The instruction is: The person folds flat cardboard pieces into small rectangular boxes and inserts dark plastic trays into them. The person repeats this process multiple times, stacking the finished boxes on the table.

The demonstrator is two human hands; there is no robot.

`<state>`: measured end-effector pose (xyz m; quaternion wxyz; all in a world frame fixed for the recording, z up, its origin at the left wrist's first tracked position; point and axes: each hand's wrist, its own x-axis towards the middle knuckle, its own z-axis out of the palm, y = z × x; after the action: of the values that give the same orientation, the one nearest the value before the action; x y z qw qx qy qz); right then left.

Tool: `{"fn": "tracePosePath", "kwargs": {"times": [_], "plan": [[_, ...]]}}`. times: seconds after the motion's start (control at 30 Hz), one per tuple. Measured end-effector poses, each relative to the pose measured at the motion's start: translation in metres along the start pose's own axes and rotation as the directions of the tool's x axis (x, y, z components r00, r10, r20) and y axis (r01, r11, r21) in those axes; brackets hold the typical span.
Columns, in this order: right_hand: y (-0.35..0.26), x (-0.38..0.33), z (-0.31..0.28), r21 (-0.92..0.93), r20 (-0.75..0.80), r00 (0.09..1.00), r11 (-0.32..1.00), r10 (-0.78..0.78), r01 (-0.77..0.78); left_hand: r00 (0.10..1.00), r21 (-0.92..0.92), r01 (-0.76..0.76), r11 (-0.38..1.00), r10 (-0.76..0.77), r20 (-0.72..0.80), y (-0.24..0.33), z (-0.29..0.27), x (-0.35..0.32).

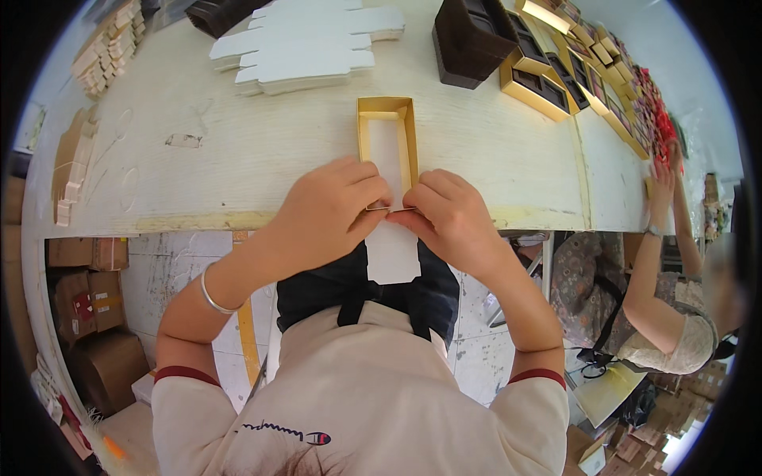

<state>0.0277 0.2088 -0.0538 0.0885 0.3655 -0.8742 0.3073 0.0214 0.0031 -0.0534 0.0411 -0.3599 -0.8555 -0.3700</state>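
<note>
Left grip (329,203) and right grip (451,216) both pinch one gold box (410,141) at its near end.

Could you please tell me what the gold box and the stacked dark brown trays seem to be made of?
Gold box: probably thin cardboard, satiny gold walls and matte white flap with crisp edges. Dark brown trays: likely moulded plastic, slightly glossy, given their shaped recesses.

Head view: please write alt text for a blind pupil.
The left hand and right hand hold the near end of a gold box at a table edge; a white flap extends toward the lap. Flat cartons lie beyond; at right, a co-worker reaches.
</note>
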Motion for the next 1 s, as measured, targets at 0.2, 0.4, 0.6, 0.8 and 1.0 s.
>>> {"fn": "tracePosePath", "kwargs": {"times": [0.2,0.4,0.6,0.8,1.0], "plan": [[-0.013,-0.002,-0.002,0.264,-0.002,0.976,0.942,0.217,-0.209,0.999,-0.139,0.034,0.990,-0.035,-0.002,0.003,0.003,0.001],[-0.015,-0.007,-0.005,0.048,0.048,0.992,0.991,0.120,-0.122,1.000,-0.028,-0.015,0.999,0.014,-0.021,0.002,0.007,0.003],[-0.016,-0.024,-0.009,-0.185,-0.098,0.982,0.973,-0.161,0.141,0.997,-0.095,0.061,0.994,-0.057,0.048,0.001,0.001,0.004],[0.002,-0.011,0.009,0.307,-0.222,0.970,0.951,0.095,-0.023,0.896,-0.553,0.391,0.736,-0.165,0.413,-0.007,-0.029,0.016],[-0.011,-0.001,0.019,0.535,-0.291,0.885,0.829,0.363,-0.164,0.940,-0.564,0.336,0.755,-0.307,0.149,-0.002,-0.010,0.003]]}}
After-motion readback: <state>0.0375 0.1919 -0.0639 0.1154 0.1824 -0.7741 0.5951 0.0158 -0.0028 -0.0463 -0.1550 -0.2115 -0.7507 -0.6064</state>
